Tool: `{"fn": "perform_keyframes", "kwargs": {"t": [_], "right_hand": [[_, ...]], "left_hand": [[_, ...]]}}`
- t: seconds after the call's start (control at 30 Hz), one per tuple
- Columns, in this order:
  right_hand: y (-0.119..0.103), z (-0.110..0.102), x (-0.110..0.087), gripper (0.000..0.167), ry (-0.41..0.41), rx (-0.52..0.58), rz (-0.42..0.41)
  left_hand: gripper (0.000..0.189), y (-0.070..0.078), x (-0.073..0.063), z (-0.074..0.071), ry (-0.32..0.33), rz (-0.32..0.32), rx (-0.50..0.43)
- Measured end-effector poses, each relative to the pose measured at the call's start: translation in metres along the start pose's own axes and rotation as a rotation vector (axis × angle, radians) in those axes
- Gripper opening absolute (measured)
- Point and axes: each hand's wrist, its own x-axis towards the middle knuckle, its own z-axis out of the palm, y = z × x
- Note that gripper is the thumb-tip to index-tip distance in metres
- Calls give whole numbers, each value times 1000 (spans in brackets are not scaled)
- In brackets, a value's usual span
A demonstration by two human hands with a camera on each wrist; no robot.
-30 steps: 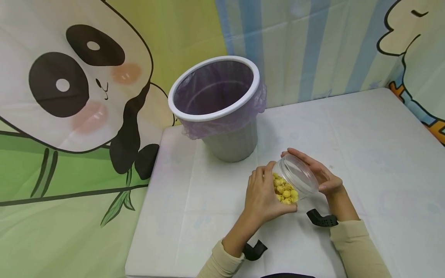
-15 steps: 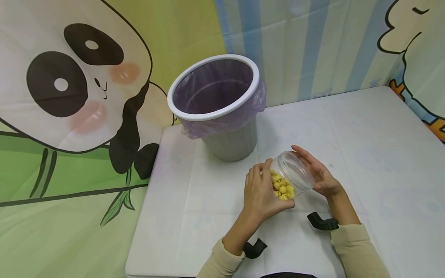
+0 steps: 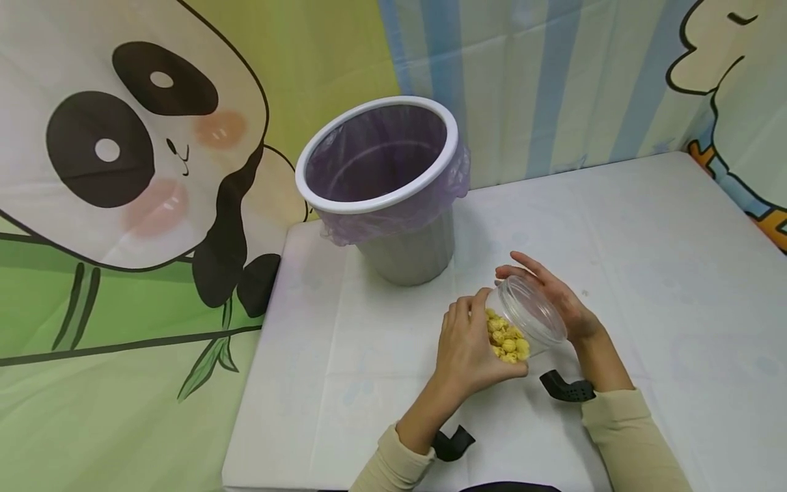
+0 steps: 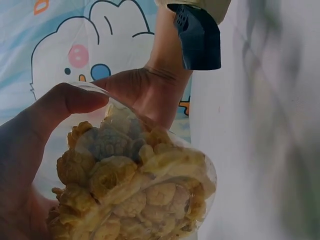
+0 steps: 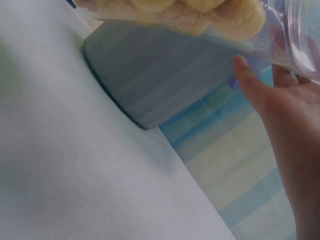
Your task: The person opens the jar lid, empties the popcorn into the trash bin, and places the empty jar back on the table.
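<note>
My left hand (image 3: 465,348) grips a clear plastic jar (image 3: 539,346) from the left side, thumb low and fingers along the top. Yellow popcorn balls (image 3: 505,336) fill its lower part. The jar tilts so that its clear round lid end (image 3: 533,309) faces right, above the table. Around that end is my right hand (image 3: 570,307), its fingers extended and spread behind the lid. In the right wrist view, straight fingers of the right hand (image 5: 292,107) lie right at the jar's ridged end. The left wrist view shows the popcorn (image 4: 130,185) close up through the jar wall.
A grey waste bin (image 3: 408,256) with a white rim ring (image 3: 451,147) and a purple liner bag (image 3: 393,222) stands at the back of the white-covered table (image 3: 307,410). Cartoon-printed curtains (image 3: 504,82) hang behind and to the left.
The jar shifts slightly left and up, then returns right and down in the left hand. The right hand moves about the lid, and its fingers now stand more spread.
</note>
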Motion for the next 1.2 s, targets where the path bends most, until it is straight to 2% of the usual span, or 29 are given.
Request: {"fn": "perform_keyframes", "kwargs": {"t": [0.13, 0.3, 0.5, 0.67, 0.93, 1.07, 1.2], "right_hand": [[-1, 4, -4, 100, 63, -22, 20], [-3, 10, -8, 106, 85, 49, 49], [-9, 13, -4, 114, 122, -58, 90], [-13, 11, -1, 114, 62, -140, 78], [-16, 3, -2, 108, -71, -139, -29], [-18, 1, -2, 107, -92, -132, -57], [-21, -3, -3, 106, -63, -150, -77]], "left_hand": [[106, -3, 1, 0, 55, -19, 27], [104, -5, 2, 1, 101, -31, 45], [104, -5, 2, 1, 104, -24, 40], [106, -3, 1, -1, 70, -29, 13], [104, -2, 0, -7, -67, -14, -89], [105, -1, -1, -7, -82, 2, -106], [105, -1, -1, -8, -68, -5, -95]]}}
